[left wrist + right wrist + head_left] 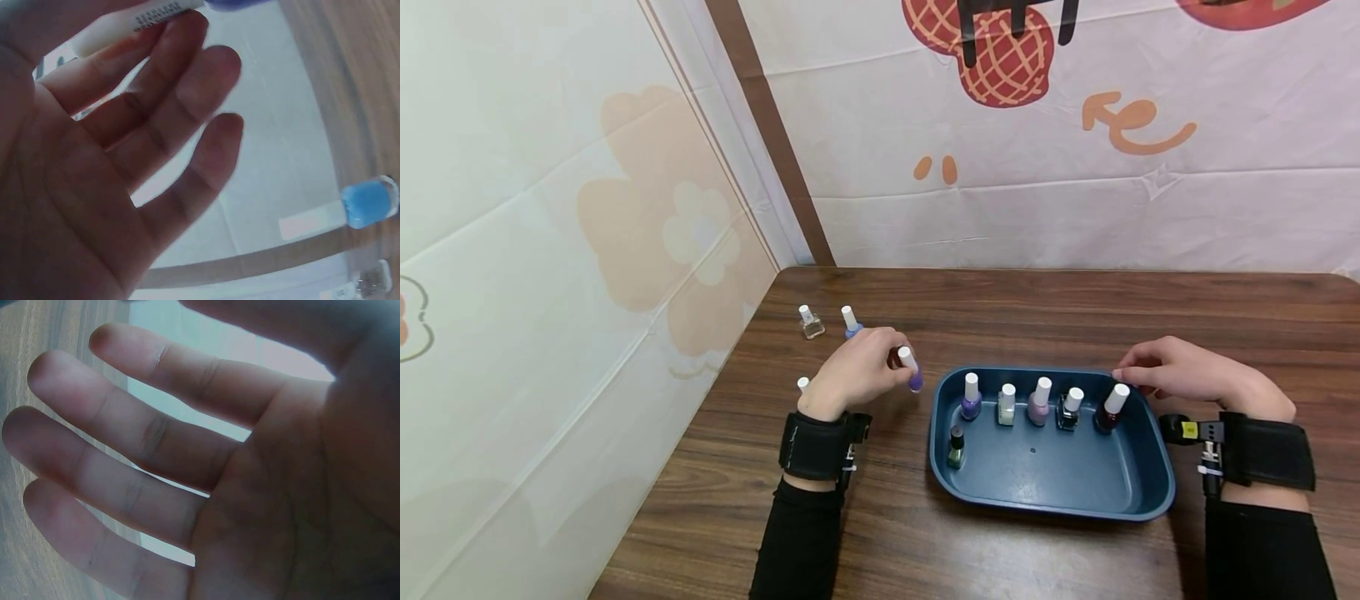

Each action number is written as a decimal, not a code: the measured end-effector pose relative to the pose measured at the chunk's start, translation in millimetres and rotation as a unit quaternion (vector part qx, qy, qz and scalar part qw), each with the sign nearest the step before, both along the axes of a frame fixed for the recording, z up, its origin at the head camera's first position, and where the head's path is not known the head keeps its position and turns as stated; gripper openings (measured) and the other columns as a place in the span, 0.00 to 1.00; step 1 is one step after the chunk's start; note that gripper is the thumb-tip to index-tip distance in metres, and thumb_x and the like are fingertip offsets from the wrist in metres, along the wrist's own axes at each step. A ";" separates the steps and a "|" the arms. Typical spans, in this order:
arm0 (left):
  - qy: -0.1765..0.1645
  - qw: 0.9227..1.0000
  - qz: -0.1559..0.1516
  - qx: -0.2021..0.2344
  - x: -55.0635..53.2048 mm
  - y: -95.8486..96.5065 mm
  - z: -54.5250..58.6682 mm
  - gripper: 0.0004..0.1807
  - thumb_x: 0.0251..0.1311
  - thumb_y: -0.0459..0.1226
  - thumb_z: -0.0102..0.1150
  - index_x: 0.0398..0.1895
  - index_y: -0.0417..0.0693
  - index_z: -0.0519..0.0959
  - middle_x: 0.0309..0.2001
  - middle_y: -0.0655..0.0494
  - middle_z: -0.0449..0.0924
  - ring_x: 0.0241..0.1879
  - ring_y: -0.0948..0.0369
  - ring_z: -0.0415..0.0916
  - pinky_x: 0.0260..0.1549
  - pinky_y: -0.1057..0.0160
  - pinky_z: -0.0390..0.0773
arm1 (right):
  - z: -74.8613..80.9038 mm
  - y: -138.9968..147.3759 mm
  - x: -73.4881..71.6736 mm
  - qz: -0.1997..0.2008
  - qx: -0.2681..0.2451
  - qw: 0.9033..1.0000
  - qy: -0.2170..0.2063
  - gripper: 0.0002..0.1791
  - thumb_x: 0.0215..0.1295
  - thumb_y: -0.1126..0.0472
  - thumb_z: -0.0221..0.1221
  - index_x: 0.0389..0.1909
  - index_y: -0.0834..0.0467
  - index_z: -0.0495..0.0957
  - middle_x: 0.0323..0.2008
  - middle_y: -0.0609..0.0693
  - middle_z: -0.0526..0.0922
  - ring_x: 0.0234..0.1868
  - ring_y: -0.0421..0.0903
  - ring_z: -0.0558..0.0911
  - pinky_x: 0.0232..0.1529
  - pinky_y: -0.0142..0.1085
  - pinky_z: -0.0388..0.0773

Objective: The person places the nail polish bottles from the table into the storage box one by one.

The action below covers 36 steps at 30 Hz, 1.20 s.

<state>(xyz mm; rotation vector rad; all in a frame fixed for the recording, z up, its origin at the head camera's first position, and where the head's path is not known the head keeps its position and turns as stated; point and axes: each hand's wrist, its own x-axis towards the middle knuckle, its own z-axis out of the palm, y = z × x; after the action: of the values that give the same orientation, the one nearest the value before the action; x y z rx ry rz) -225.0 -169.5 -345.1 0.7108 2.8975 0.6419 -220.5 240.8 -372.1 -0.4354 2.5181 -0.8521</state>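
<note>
My left hand [863,371] pinches a purple nail polish bottle [916,381] by its white cap [140,22], tilted, just left of the blue tray [1052,505]. In the left wrist view the other fingers [215,150] are spread and loosely bent. At the tray's far right corner, my right hand [1202,375] has its fingertips right at the rim. The right wrist view shows its fingers [106,406] relaxed, with nothing between them. Closest to it in the tray stands a dark red polish bottle [1107,419] with a white cap.
Along the tray's far side also stand a purple bottle [972,407], a pale one [1006,410], a pink one [1038,408] and a black one [1067,414]. A green bottle [955,454] stands at its left. Behind my left hand are a blue bottle [367,204] and a clear bottle [812,327].
</note>
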 end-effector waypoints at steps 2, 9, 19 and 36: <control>0.008 1.000 -0.010 0.014 3.0 1.7 3.7 0.01 0.58 0.38 0.62 0.31 0.52 0.80 0.28 0.61 0.75 0.27 0.65 0.70 0.27 0.68 0.70 | -0.2 -0.2 -0.1 0.000 0.000 1.000 0.000 0.17 0.72 0.56 0.52 0.49 0.66 0.78 0.33 0.48 0.78 0.36 0.44 0.75 0.35 0.37 0.78; 0.043 0.997 -0.050 0.048 15.3 9.0 18.6 0.02 0.59 0.39 0.63 0.33 0.53 0.80 0.29 0.63 0.75 0.28 0.67 0.70 0.28 0.69 0.72 | -0.3 0.2 -0.6 0.000 0.001 1.000 -0.001 0.18 0.72 0.55 0.52 0.49 0.66 0.78 0.33 0.49 0.78 0.35 0.43 0.75 0.35 0.36 0.78; 0.065 0.981 -0.155 0.098 28.9 27.1 27.1 0.03 0.59 0.38 0.64 0.35 0.50 0.81 0.30 0.61 0.77 0.29 0.63 0.74 0.29 0.72 0.72 | 0.2 1.6 -0.1 -0.003 -0.005 1.000 -0.004 0.18 0.71 0.54 0.53 0.48 0.65 0.78 0.33 0.49 0.78 0.35 0.43 0.75 0.35 0.36 0.78; 0.015 0.976 -0.214 0.030 40.4 66.4 16.0 0.04 0.60 0.41 0.64 0.35 0.51 0.82 0.32 0.61 0.78 0.30 0.67 0.72 0.29 0.76 0.69 | -0.5 0.7 -0.8 -0.009 -0.002 1.000 -0.011 0.19 0.71 0.53 0.53 0.49 0.65 0.78 0.34 0.49 0.80 0.36 0.45 0.75 0.36 0.38 0.78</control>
<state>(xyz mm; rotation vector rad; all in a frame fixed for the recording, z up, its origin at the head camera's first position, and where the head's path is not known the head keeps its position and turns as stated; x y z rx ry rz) -184.6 -103.1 -329.1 1.3110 2.6227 0.6650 -221.3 241.5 -372.6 -0.4037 2.5040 -0.8645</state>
